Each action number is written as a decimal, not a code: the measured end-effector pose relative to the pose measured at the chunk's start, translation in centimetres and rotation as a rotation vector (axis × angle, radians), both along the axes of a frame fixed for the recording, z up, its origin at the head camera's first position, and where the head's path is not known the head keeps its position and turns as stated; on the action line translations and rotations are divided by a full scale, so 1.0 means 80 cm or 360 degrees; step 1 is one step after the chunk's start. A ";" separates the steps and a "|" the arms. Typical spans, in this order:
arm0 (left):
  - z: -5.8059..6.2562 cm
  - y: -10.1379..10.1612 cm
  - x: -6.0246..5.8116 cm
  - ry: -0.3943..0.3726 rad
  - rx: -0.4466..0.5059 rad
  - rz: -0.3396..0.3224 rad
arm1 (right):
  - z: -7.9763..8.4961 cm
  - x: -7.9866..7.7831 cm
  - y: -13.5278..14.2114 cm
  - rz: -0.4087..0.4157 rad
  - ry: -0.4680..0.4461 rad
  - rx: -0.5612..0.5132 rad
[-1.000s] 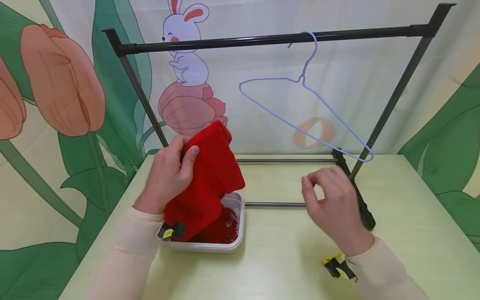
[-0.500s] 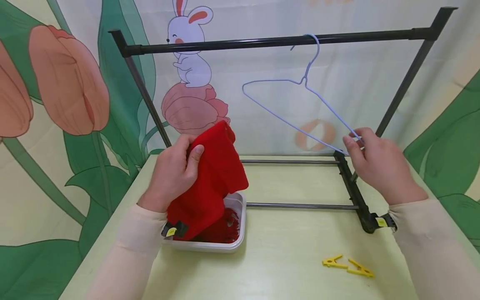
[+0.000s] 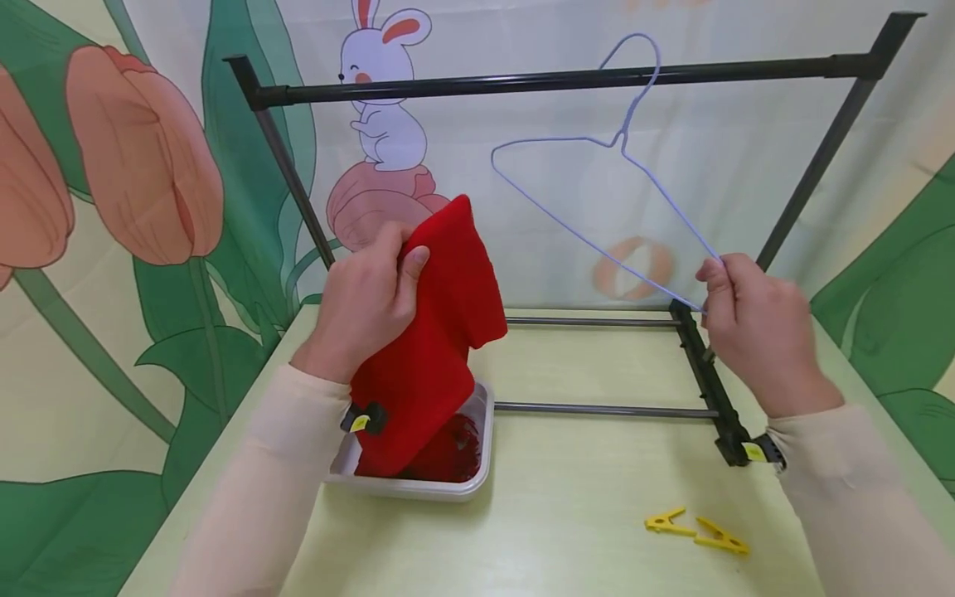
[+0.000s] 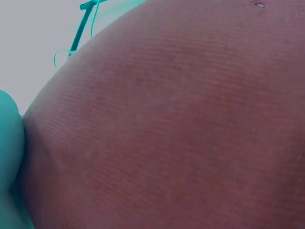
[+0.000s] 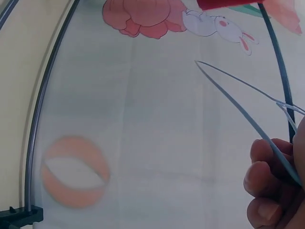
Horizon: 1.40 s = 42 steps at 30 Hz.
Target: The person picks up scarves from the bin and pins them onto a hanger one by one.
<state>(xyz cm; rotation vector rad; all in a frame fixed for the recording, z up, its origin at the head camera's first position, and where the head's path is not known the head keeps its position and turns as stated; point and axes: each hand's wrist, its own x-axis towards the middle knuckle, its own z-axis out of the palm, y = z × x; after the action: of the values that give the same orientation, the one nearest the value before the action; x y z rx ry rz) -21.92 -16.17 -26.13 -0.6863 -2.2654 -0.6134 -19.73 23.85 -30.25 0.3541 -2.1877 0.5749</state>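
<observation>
My left hand (image 3: 366,298) pinches a red knitted scarf (image 3: 436,356) between thumb and fingers near its upper edge. Its lower part hangs into a white plastic tub (image 3: 418,491), where a fringed portion lies. In the left wrist view the scarf (image 4: 162,124) fills most of the picture at close range. On the other side, my right hand (image 3: 764,332) grips the lower right corner of a light-blue wire hanger (image 3: 625,137); that corner is hidden in the fist. The hanger's hook rises above the black rail. Curled fingers (image 5: 261,179) show round the wire in the right wrist view.
A black rack stands on the pale table, with a top rail (image 3: 448,87), slanted side posts and lower bars (image 3: 597,410). Two yellow clothespins (image 3: 670,522) lie at the front right. Behind hangs a printed curtain (image 3: 545,191) with a rabbit and tulips.
My right hand has moved right and up, taken hold of the hanger's corner and raised its hook above the rail. My left hand has lifted the scarf slightly up and to the right.
</observation>
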 end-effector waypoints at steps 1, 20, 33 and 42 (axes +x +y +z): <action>0.004 0.005 -0.002 0.0010 0.0017 -0.0012 | 0.001 0.002 -0.001 0.0000 0.0019 -0.0012; 0.041 0.080 -0.005 0.0039 0.0248 -0.0180 | -0.022 0.067 -0.045 0.0236 -0.0027 -0.0144; 0.021 0.112 -0.022 -0.0266 -0.0022 -0.0123 | -0.016 0.094 -0.058 0.0320 -0.0115 -0.0274; 0.007 0.134 -0.038 -0.0493 -0.0220 -0.0041 | -0.019 0.100 -0.061 0.0335 -0.0061 -0.0282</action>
<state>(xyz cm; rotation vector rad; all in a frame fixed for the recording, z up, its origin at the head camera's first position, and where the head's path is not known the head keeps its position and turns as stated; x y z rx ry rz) -24.92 -5.45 -25.57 -0.7296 -2.6092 -0.6145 -11.74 18.95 -31.79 0.4848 -2.1302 0.8913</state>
